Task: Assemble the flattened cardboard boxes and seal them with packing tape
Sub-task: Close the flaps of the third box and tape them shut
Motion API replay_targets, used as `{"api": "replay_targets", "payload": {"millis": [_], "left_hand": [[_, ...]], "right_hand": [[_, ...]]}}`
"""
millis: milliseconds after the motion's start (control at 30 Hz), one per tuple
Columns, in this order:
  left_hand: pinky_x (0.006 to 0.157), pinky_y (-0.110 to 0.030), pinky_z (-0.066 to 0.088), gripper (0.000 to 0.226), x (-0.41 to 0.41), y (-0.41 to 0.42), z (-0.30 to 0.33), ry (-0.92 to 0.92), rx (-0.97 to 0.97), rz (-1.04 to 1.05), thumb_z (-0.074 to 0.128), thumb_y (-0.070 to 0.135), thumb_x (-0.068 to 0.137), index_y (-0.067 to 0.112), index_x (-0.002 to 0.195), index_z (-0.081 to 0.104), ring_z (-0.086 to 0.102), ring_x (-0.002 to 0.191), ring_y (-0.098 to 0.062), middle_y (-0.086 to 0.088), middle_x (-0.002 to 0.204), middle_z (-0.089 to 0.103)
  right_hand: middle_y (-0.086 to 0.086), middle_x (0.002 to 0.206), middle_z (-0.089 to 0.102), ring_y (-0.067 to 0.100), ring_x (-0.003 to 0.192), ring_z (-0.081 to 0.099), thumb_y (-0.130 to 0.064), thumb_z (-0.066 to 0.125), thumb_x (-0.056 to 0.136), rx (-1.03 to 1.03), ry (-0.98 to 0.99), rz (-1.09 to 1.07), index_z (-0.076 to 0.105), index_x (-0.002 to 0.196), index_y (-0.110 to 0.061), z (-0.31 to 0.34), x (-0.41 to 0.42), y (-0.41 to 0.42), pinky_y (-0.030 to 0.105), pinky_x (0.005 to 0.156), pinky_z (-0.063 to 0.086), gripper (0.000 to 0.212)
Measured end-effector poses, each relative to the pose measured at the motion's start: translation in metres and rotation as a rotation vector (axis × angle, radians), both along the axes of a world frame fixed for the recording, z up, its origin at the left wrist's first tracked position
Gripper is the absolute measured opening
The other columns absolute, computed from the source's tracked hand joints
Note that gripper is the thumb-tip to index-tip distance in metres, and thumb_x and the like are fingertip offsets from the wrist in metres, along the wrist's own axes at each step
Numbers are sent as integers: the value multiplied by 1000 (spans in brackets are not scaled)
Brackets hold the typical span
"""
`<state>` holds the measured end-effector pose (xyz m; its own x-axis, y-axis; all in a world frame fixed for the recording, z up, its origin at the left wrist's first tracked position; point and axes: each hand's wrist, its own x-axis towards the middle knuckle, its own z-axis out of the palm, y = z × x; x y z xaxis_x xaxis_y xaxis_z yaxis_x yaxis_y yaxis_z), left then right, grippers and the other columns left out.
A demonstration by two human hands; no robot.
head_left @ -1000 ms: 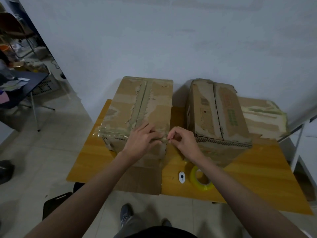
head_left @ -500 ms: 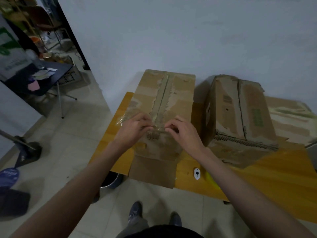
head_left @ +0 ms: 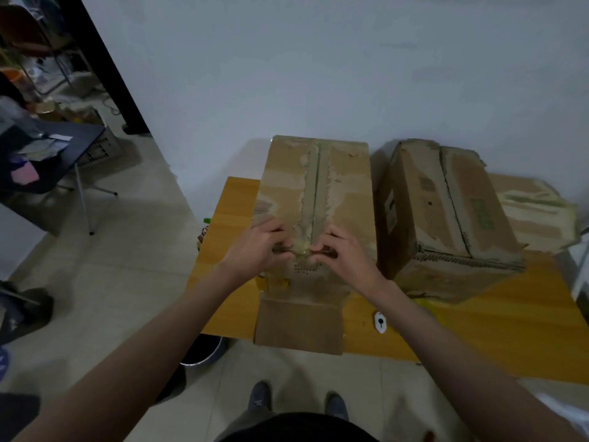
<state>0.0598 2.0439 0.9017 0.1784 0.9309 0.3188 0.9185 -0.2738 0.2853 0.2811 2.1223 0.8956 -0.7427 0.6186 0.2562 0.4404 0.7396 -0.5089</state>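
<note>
Worked on the left box (head_left: 315,193), set upright on the left end of the counter (head_left: 478,330) with its long axis running 6 to 12 o'clock and its taped centre seam on the same line. Met the seam at the near top edge, dead ahead at 12 o'clock from both wrists. Pinched a glossy strip of tape (head_left: 302,250) there with curled fingers: left hand (head_left: 258,247) just at 9 o'clock of the seam, right hand (head_left: 344,253) just at 3 o'clock, fingertips almost touching, neither hand clearly nearer. Judged the next move to turn on that line: smoothing away along the seam toward 12, or down over the near face toward 6, where a loose flap (head_left: 299,327) hung past the counter's edge.

Left the second box (head_left: 446,212) at 3 o'clock, just beside the first, with flat cardboard (head_left: 535,202) beyond it. Left a small white tool (head_left: 380,322) and a partly hidden yellow roll (head_left: 424,303) at 5 o'clock.

Differed from a second earlier: had both hands then at the box's near right corner, now centred on the seam.
</note>
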Motion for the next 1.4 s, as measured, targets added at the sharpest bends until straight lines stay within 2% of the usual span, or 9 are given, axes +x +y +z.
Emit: {"api": "replay_targets", "payload": {"millis": [167, 300, 433, 567, 700, 967, 1200, 1267, 1400], "left_hand": [[63, -26, 47, 28, -1, -6, -11, -55, 110, -20, 72, 39, 83, 12, 84, 65, 51, 87, -14, 1, 94, 56], [67, -30, 51, 31, -16, -7, -7, -96, 67, -64, 68, 41, 84, 13, 95, 75, 54, 88, -15, 3, 94, 58], [75, -21, 43, 26, -49, -19, -5, -115, 94, -35, 78, 34, 76, 17, 97, 79, 51, 89, -10, 5, 92, 62], [68, -25, 50, 24, -69, -28, -6, -174, 50, -9, 81, 27, 77, 16, 97, 76, 49, 80, -4, 9, 89, 57], [66, -25, 55, 23, -76, -38, -11, -433, -48, 89, 84, 23, 76, 18, 92, 68, 57, 74, -10, 6, 83, 60], [71, -18, 52, 24, -58, -43, -29, -809, -104, 303, 84, 17, 77, 13, 78, 61, 62, 81, -8, 2, 79, 65], [71, -39, 57, 28, -91, -25, -6, -413, -289, 1, 86, 23, 74, 15, 79, 60, 64, 73, -5, 12, 71, 65], [68, -36, 57, 33, -97, -15, 12, -310, -339, -66, 85, 28, 74, 18, 95, 62, 64, 71, -2, 14, 73, 66], [54, -24, 35, 48, -86, 1, 31, 148, -310, -173, 78, 41, 80, 23, 116, 52, 52, 69, -9, 15, 79, 52]], "right_hand": [[-13, 90, 40, 8, 82, 39, -24, 73, 86, 127, -70, -7, 54, 84, -21, -2, -6, -10, 28, 72, 34, 19], [-17, 82, 40, 6, 77, 40, -29, 75, 82, 29, -68, -57, 55, 80, -22, 2, -8, -9, 25, 72, 31, 22], [-13, 81, 46, 6, 73, 47, -53, 65, 80, -74, -76, -65, 50, 77, -29, 14, -31, -15, 22, 67, 38, 29], [-14, 81, 46, 7, 72, 47, -46, 65, 84, -56, -92, 11, 58, 87, -26, 18, -71, -29, 26, 67, 43, 21], [-16, 72, 41, 3, 68, 40, -25, 76, 83, -17, -104, -31, 57, 84, -24, 13, -81, -30, 23, 64, 32, 20], [-12, 70, 48, 9, 64, 46, -27, 78, 82, -118, -50, -98, 55, 79, -25, 11, -84, -29, 24, 60, 39, 23], [-10, 66, 47, 10, 65, 47, -27, 79, 81, -149, -39, -94, 57, 78, -23, 10, -83, -27, 16, 60, 30, 22], [-11, 65, 46, 10, 67, 48, -27, 79, 81, -145, -43, -87, 58, 79, -24, 11, -84, -27, 18, 61, 33, 22], [-12, 64, 44, 8, 69, 48, -25, 80, 80, -132, -54, -116, 55, 79, -27, 11, -85, -29, 25, 65, 39, 25]]}}
